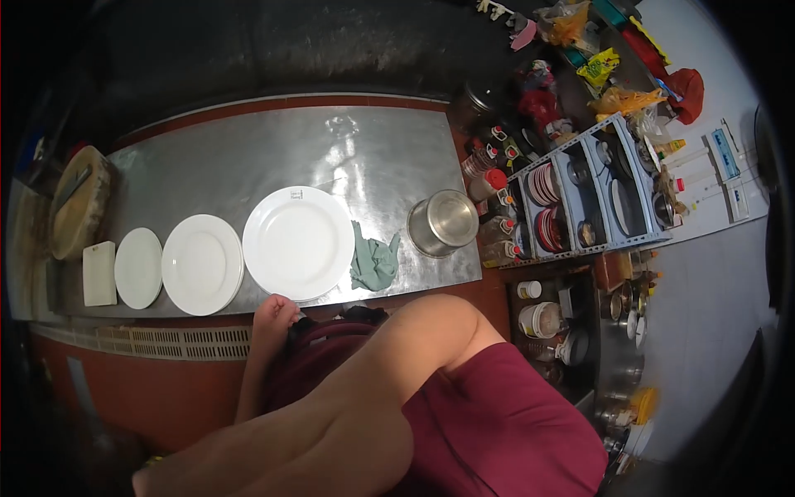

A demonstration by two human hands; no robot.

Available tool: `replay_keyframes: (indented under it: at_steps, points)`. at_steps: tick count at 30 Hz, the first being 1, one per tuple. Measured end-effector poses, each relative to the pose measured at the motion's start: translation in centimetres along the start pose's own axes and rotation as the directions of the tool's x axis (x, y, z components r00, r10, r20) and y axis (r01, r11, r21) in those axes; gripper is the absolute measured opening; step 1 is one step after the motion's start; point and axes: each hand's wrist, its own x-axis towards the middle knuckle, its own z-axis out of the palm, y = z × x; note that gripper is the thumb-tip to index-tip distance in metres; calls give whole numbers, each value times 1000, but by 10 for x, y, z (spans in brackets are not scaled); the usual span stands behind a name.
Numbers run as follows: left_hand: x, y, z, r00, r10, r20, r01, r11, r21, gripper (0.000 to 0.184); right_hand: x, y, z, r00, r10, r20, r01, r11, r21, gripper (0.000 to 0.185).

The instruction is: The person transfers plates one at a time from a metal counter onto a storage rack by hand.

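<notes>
Perhaps the big plate [298,243] at the front edge of the tabletop [207,174] could be tipped off if bumped by the left hand [277,313], its fingers curled, any grip untellable, the right hand unseen.

The bench [224,157] is smooth, shiny metal, like the pot [445,222] — the largest plate [298,243] looks glossy, the cloth [377,263] matt.

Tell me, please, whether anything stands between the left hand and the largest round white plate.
Nothing visible does: the left hand is beside the near rim of the largest round white plate, though contact is unclear. A crumpled green cloth lies right of it.
</notes>
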Motion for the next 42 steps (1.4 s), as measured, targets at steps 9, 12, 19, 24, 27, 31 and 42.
replay_keyframes:
  at_steps: [9,12,19,24,27,31,42]
  points:
    - [8,3,-1,998,-36,54,38,998,-51,10,11,-2,8,991,-131,31,127,986,106,32]
    - [6,6,0,999,-35,29,37,997,-65,11,20,13,-5,981,-71,179,42,986,161,31]
    - [13,5,-18,999,2,36,-3,999,32,12,-1,-13,-52,918,314,243,-292,948,-123,30]
    - [0,26,-25,994,51,-93,-54,998,-26,11,-82,-29,-109,705,494,-509,-703,585,-405,22]
    - [16,-9,-55,990,61,-128,-53,996,68,12,-164,-24,-159,290,111,-951,-910,340,-237,20]
    - [22,-18,-68,973,52,-226,-12,984,175,16,-271,-17,-197,-3,-270,-963,-968,242,-65,23]
    - [53,-52,-70,982,52,-182,31,906,422,46,-322,51,-223,-68,-529,-846,-989,-77,128,32]
